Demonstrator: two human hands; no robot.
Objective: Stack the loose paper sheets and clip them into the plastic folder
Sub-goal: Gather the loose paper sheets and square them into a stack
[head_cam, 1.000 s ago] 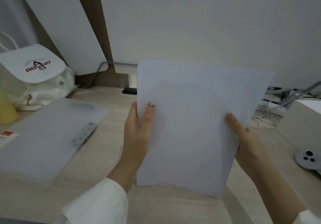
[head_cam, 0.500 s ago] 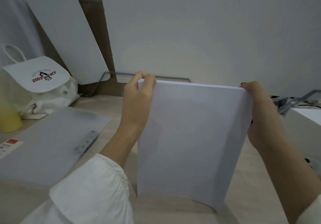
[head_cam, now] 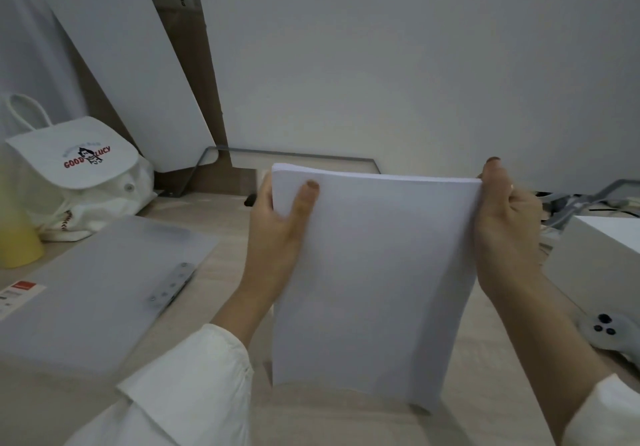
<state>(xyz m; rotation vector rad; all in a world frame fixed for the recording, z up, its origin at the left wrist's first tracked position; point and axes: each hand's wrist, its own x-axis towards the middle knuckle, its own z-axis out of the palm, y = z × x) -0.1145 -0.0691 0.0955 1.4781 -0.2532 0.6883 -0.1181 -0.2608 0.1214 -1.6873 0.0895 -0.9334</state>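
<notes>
A stack of white paper sheets (head_cam: 374, 279) stands upright in front of me, its lower edge resting on the wooden table (head_cam: 221, 210). My left hand (head_cam: 277, 234) grips its upper left corner, thumb across the front. My right hand (head_cam: 505, 224) holds the upper right edge. The translucent grey plastic folder (head_cam: 86, 293) lies flat on the table to the left, closed. Its metal clip bar (head_cam: 171, 284) runs along the right edge.
A white drawstring bag (head_cam: 79, 175) and a yellow object (head_cam: 15, 237) sit at the far left. White boards (head_cam: 131, 75) lean against the wall. On the right are a white box (head_cam: 602, 258), cables (head_cam: 571, 203) and a grey controller (head_cam: 606, 331).
A second ago both hands held the sheets mid-height and tilted. They moved up to the top corners, and the stack now stands straighter on the table with its edges squared.
</notes>
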